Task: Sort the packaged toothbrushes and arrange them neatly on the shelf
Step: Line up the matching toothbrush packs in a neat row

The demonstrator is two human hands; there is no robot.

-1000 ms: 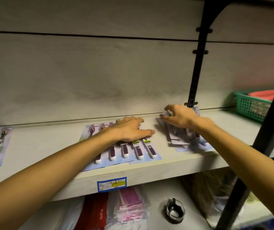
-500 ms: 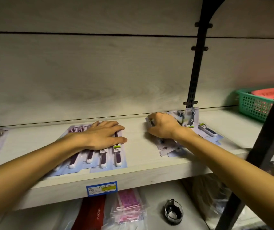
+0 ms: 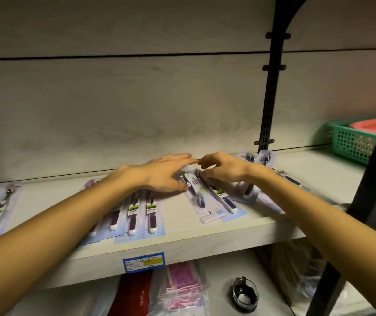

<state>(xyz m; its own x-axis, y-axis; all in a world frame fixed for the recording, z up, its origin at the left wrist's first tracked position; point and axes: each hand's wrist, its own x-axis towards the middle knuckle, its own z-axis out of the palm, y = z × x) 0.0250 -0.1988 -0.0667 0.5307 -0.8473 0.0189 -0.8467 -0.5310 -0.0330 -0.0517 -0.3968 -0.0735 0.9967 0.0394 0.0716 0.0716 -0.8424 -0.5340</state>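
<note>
A green basket (image 3: 351,142) sits far right; a glass jar (image 3: 245,297) stands below.

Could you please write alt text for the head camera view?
Two bare hands, left hand and right hand, meet over blue-carded packaged toothbrushes on a pale wooden shelf. A green plastic basket sits far right.

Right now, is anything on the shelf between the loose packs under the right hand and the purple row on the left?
Nothing visible: bare shelf separates the loose packs from the purple row. Only the left hand reaches across.
</note>
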